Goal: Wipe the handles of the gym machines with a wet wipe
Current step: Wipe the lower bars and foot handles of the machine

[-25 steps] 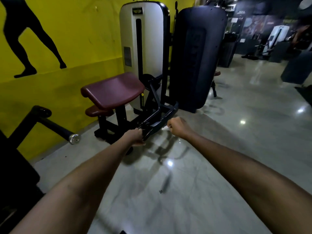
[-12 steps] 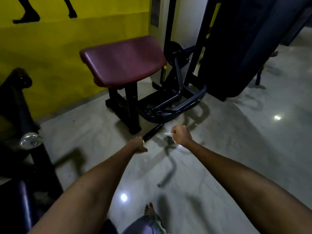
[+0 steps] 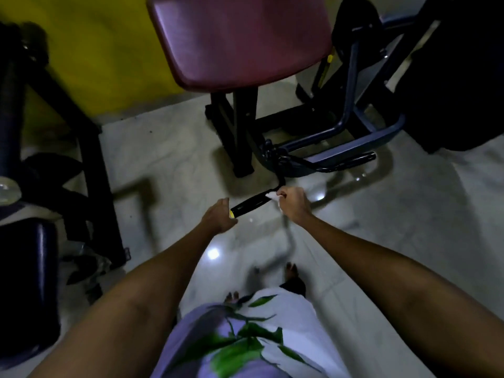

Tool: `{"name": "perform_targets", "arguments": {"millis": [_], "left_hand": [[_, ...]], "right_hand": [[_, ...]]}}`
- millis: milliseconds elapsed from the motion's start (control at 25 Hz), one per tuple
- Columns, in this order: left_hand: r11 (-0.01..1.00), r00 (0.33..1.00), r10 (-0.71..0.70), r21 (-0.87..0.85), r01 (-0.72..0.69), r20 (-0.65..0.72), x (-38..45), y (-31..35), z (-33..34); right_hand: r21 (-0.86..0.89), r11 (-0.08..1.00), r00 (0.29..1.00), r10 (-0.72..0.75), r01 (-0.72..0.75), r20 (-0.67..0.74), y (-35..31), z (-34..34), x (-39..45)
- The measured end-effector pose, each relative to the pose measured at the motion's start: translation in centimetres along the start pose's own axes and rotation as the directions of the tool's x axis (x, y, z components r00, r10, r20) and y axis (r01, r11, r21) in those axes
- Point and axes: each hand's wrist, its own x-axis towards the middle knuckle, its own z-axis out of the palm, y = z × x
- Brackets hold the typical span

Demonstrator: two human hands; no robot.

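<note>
Head view: left hand [image 3: 218, 220] grips the yellow-capped end of the black handle [image 3: 251, 204], low before the maroon pad [image 3: 240, 39]. Right hand [image 3: 293, 203] clenches the wet wipe [image 3: 271, 195] against the handle's inner end. Handle looks rigid, likely grippy; wipe limp, best pinched around the bar.

We stand on the floor [image 3: 409, 214] facing the machine. The handle [image 3: 252, 204] runs between our hands: our left hand [image 3: 218, 218] sits at its near end, our right hand [image 3: 293, 203] at its far end, with the wet wipe [image 3: 272, 195] between right hand and handle. Beyond the handle lies the machine frame [image 3: 354, 148]; the arm pad [image 3: 240, 39] is above and behind it. The wall [image 3: 103, 50] stands left of the pad. Another machine [image 3: 32, 186] stands at our left.
</note>
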Motion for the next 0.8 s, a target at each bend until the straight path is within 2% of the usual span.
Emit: {"name": "perform_targets", "arguments": {"millis": [240,320,440,560,680,800], "left_hand": [[0.974,0.987,-0.15,-0.181,0.138,-0.055,0.4,0.7,3.5],[0.954,0.968,-0.215,-0.238,0.181,-0.127,0.5,1.2,4.6],[0.92,0.931,-0.302,-0.32,0.228,-0.205,1.0,2.1,5.8],[0.89,0.896,-0.372,-0.369,0.269,-0.244,1.4,2.6,6.5],[0.881,0.869,-0.398,-0.388,0.272,-0.294,1.8,2.2,7.2],[0.896,0.86,-0.383,-0.365,0.255,-0.339,2.0,1.9,7.8]], "right_hand": [[-0.077,0.958,0.957,-0.269,0.278,0.11,0.7,-0.1,4.3],[-0.08,0.915,0.905,-0.372,0.395,0.209,1.7,0.2,5.5],[-0.001,0.822,0.781,-0.541,0.57,0.311,3.2,1.0,6.5],[0.018,0.747,0.71,-0.638,0.664,0.299,4.5,1.9,7.2],[0.016,0.72,0.682,-0.664,0.694,0.306,4.4,2.7,7.6],[0.056,0.631,0.593,-0.752,0.774,0.288,4.7,3.1,7.7]]}}
